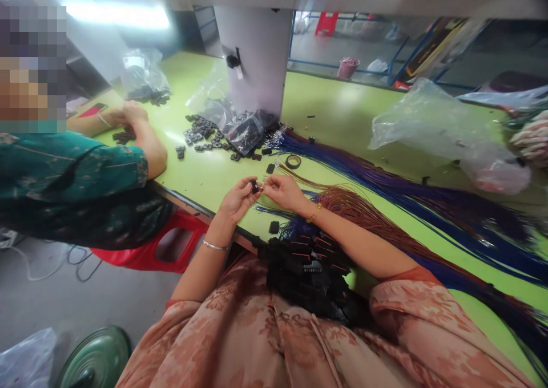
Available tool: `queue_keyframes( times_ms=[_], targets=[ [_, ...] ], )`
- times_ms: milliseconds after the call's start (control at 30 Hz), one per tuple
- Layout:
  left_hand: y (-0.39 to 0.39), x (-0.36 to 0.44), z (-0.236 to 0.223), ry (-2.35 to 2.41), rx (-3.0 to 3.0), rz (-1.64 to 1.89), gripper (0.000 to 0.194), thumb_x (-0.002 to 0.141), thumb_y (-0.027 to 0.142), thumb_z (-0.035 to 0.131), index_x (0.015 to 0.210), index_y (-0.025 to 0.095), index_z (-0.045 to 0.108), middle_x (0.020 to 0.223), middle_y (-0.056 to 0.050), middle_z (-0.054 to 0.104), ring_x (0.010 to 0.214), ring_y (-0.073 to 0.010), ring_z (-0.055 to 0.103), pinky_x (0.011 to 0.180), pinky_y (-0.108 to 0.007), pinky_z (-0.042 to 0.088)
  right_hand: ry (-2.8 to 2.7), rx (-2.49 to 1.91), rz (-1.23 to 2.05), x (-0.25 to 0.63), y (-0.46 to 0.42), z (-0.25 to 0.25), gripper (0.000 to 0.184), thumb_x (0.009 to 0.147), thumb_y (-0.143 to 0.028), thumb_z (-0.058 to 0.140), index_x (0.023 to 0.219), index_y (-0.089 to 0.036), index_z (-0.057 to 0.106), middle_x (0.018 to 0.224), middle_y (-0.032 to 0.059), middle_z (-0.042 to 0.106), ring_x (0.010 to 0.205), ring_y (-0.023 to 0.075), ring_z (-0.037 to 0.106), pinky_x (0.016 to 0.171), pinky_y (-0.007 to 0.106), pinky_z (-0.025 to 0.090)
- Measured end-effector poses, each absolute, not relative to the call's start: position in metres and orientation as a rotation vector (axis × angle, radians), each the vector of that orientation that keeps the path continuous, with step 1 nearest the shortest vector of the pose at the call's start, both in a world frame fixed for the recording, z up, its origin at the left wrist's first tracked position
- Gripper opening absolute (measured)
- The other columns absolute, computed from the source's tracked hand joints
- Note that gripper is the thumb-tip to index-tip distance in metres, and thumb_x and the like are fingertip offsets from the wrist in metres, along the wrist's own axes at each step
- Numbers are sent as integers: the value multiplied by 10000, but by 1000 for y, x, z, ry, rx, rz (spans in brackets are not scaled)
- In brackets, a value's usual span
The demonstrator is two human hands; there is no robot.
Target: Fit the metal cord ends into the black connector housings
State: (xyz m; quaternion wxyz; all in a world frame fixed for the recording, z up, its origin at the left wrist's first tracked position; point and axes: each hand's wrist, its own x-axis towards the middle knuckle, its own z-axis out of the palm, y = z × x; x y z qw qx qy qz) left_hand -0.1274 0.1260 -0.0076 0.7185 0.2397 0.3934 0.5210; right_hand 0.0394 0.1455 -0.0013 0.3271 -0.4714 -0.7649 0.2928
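Observation:
My left hand [237,198] pinches a small black connector housing [255,186] just above the near edge of the green table [342,114]. My right hand [282,192] meets it from the right, fingers pinched together, seemingly on a thin wire end at the connector. Bundles of blue wires [385,185] and brown wires [368,217] run from my hands off to the right. A heap of finished black connectors with wires [308,268] lies in my lap under my right forearm.
A co-worker in a green patterned sleeve [77,177] sits at left, hands [126,117] by loose black housings. More housings [201,137] spill from a plastic bag [240,128] beside a white post [257,57]. A tape ring [293,161], empty plastic bags [428,120] and a red stool [166,245] are nearby.

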Motion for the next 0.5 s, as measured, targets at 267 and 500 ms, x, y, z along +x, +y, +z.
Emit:
queue_keyframes(
  times_ms=[267, 500],
  targets=[
    [123, -126, -5, 883, 539, 1152, 121, 798, 93, 625, 908, 142, 642, 820, -44, 671, 767, -103, 647, 806, -243, 547, -2037, -1220, 781, 40, 144, 0, 254, 798, -358, 519, 680, -147, 597, 593, -23, 527, 553, 86, 378, 552, 225, 264],
    [120, -126, -4, 892, 568, 1175, 149, 762, 97, 666, 903, 141, 648, 815, -34, 679, 763, -101, 650, 790, -240, 551, -1997, -1195, 847, 39, 146, -2, 264, 792, -368, 512, 666, -147, 582, 593, -26, 516, 564, 87, 393, 556, 218, 279]
  ],
)
